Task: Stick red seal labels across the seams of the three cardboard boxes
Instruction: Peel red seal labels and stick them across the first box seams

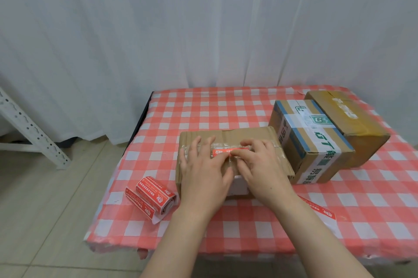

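Head view: flat left hand (203,171) steadies the box (228,136) while right hand (262,167) pinches the red label (222,152) over its seam.

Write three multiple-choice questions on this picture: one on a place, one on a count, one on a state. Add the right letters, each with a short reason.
1. Where is the roll of red labels?
A. on the floor
B. on the checked cloth, left of the nearest box
C. in a hand

2. How many cardboard boxes stand on the cloth?
A. two
B. five
C. three

3. What do the left hand and the right hand do?
A. both touch the red label on the nearest box
B. both hang down
C. one lifts the roll

1 B: it lies beside that box.
2 C: the nearest box, the taped box and the brown box behind it.
3 A: both hands lie over the label.
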